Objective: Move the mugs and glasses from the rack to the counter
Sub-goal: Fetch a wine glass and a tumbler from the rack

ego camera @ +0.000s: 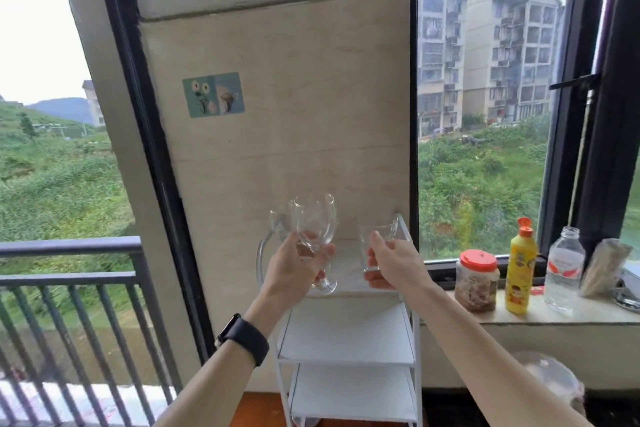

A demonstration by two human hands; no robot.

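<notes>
The left hand (297, 262), with a dark watch (244, 340) worn on its wrist, is closed around a clear stemmed wine glass (316, 236) and a clear glass mug with a curved handle (273, 236). Both are held upright above the top shelf of a white metal tiered rack (346, 336); the wine glass foot appears just above that shelf, though contact cannot be told. The right hand (391, 263) is wrapped around a clear straight-sided glass tumbler (375, 243), held upright near the rack's right rear post. The two lower shelves of the rack are seen below the forearms. To the right of the rack, a pale stone surface (540, 317) under the window is occupied by a clear plastic jar with an orange lid (477, 279), a yellow squeeze bottle with an orange cap (521, 265) and a clear plastic water bottle (563, 270), lined up close together.
</notes>
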